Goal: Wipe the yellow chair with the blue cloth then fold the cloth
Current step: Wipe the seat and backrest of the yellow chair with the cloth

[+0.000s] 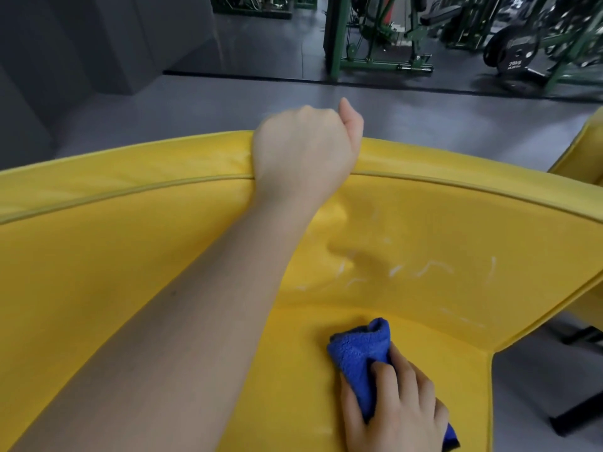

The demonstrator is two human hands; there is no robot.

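While my left hand (303, 148) grips the top edge of the yellow chair (114, 249), steadying it, my right hand (396, 409), curled round the bunched blue cloth (359, 350) on the seat (293, 370), should press firmly up toward the backrest's pale streaks (427, 269).

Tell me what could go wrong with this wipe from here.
1. The white streaks on the backrest sit above the blue cloth, which is down on the seat; they may get missed.
2. The right hand holds the cloth bunched, so little of it likely touches the yellow chair.
3. The left hand grips the top edge, so that spot could stay unwiped.
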